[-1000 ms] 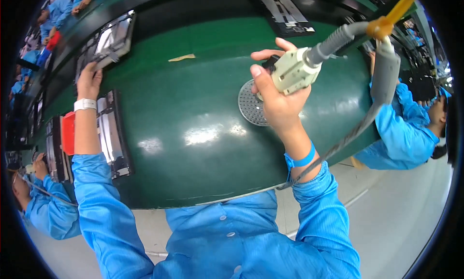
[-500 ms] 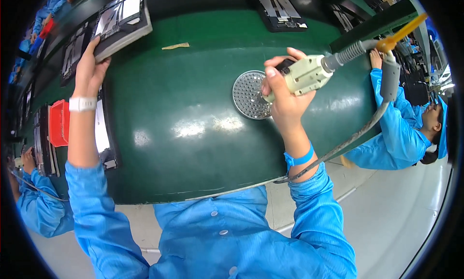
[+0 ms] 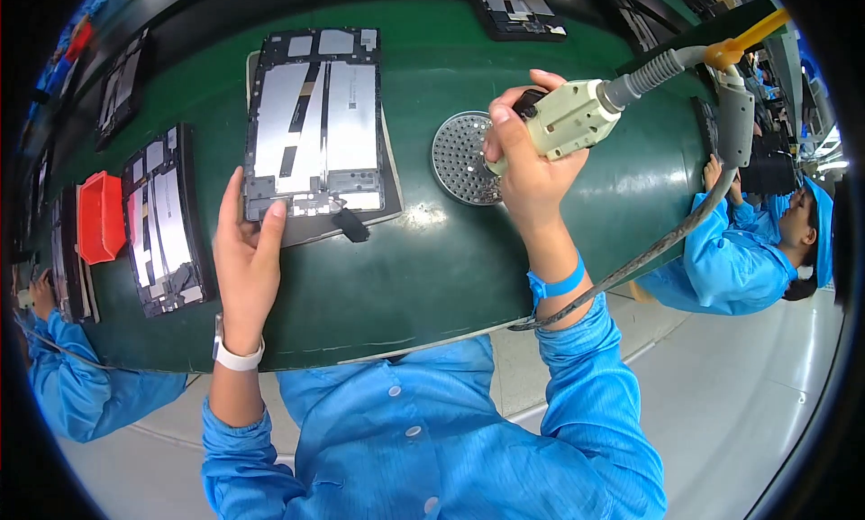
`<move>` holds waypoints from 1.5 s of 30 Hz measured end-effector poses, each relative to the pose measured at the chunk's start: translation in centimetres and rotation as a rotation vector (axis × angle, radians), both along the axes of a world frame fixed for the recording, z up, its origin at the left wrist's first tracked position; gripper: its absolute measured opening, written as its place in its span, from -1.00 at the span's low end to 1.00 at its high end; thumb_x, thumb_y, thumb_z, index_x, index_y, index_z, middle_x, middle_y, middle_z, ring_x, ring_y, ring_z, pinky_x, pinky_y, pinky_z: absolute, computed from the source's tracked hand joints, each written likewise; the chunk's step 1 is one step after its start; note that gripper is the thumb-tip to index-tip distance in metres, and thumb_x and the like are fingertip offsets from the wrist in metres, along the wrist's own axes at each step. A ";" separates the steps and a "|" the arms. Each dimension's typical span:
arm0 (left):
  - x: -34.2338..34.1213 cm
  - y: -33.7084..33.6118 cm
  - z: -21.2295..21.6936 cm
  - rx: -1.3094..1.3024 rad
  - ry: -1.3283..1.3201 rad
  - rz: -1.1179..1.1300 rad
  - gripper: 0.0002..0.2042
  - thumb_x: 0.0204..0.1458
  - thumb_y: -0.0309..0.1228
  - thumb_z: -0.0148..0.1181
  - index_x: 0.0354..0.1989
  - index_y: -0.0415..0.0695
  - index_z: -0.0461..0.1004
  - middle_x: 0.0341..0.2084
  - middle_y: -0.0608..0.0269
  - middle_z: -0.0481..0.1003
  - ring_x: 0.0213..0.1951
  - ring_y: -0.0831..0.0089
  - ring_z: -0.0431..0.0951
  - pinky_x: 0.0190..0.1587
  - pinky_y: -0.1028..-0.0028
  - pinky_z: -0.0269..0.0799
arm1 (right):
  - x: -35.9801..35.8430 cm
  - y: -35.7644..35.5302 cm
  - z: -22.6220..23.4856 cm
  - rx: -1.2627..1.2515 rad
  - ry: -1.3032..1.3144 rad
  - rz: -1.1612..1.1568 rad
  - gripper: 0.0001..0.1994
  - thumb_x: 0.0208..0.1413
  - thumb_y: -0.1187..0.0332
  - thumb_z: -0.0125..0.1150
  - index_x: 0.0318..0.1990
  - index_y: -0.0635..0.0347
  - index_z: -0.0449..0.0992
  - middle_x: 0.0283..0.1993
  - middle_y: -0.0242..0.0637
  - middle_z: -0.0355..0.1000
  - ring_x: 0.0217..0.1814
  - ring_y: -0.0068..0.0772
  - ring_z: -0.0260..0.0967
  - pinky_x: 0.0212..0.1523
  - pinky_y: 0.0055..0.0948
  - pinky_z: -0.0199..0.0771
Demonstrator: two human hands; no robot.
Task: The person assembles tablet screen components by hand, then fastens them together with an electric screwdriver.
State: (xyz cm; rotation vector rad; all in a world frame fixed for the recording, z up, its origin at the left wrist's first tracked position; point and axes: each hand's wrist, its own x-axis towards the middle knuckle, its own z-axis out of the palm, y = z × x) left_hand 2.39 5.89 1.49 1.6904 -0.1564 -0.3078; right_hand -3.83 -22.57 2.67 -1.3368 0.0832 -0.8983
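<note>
An opened tablet chassis (image 3: 317,128) with silver panels lies on a dark tray on the green conveyor belt (image 3: 423,277) in front of me. My left hand (image 3: 247,263) rests flat against the tray's near left corner, fingers touching its edge. My right hand (image 3: 529,164) grips a cream-coloured electric screwdriver (image 3: 572,119) with a grey corrugated hose running up to the right. The tool's tip points down beside a round perforated metal dish (image 3: 463,158). A small black part (image 3: 351,227) lies at the tray's near edge.
Another opened chassis (image 3: 167,223) and a red bin (image 3: 99,216) sit on the belt to the left, with further units at the far side (image 3: 518,4). A co-worker in blue (image 3: 748,250) works at right; another blue sleeve (image 3: 63,367) shows at lower left.
My left hand has pulled the tray with the chassis from the far left to directly in front of me. The right hand with the screwdriver stays by the perforated dish.
</note>
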 end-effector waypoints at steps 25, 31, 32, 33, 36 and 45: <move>-0.1 -2.3 1.2 0.571 -1.224 -0.655 -0.65 -0.14 -0.49 0.35 -0.11 -0.23 0.53 0.09 0.07 0.46 0.15 0.07 0.43 0.10 0.20 0.43 | -0.8 0.7 1.1 -0.097 -0.024 -0.024 -0.46 0.07 0.61 0.31 0.20 0.33 0.23 -0.23 -0.20 0.50 -0.48 -0.62 0.37 -0.52 -0.64 0.41; 0.9 -4.1 0.9 0.379 -1.198 -0.785 -0.81 -0.07 -0.54 0.25 -0.23 -0.28 0.55 -0.20 0.13 0.54 -0.17 0.21 0.54 -0.20 0.31 0.53 | -1.4 0.5 1.2 -0.127 -0.020 -0.037 -0.45 0.06 0.62 0.30 0.20 0.34 0.23 -0.22 -0.18 0.50 -0.47 -0.62 0.38 -0.50 -0.64 0.43; 0.9 -4.3 0.8 0.376 -1.197 -0.790 -0.81 -0.07 -0.54 0.25 -0.23 -0.28 0.55 -0.20 0.13 0.54 -0.17 0.21 0.54 -0.20 0.31 0.53 | -1.3 0.6 1.3 -0.114 -0.037 -0.033 -0.45 0.06 0.63 0.30 0.21 0.34 0.23 -0.22 -0.17 0.50 -0.47 -0.62 0.38 -0.50 -0.64 0.44; 0.8 -4.8 0.8 0.326 -1.104 -0.712 -0.83 -0.06 -0.54 0.26 -0.25 -0.27 0.55 -0.24 0.13 0.53 -0.20 0.20 0.52 -0.21 0.32 0.50 | -1.3 0.6 1.5 -0.100 -0.056 -0.028 -0.45 0.06 0.63 0.30 0.21 0.34 0.23 -0.22 -0.17 0.50 -0.46 -0.62 0.39 -0.50 -0.64 0.44; 0.0 -6.0 1.0 0.327 -0.979 -0.570 -0.86 -0.06 -0.56 0.29 -0.30 -0.27 0.56 -0.30 0.14 0.52 -0.24 0.20 0.48 -0.24 0.33 0.44 | -1.4 0.3 1.6 -0.117 -0.058 -0.041 -0.43 0.05 0.63 0.31 0.21 0.35 0.22 -0.21 -0.16 0.50 -0.45 -0.62 0.39 -0.50 -0.64 0.45; -0.2 -6.4 0.6 0.261 -0.908 -0.460 -0.85 -0.13 -0.65 0.32 -0.36 -0.26 0.53 -0.34 0.17 0.51 -0.28 0.18 0.45 -0.22 0.33 0.41 | -1.6 0.4 1.6 -0.155 -0.078 -0.031 -0.42 0.05 0.62 0.32 0.22 0.35 0.22 -0.19 -0.15 0.51 -0.45 -0.62 0.39 -0.49 -0.65 0.45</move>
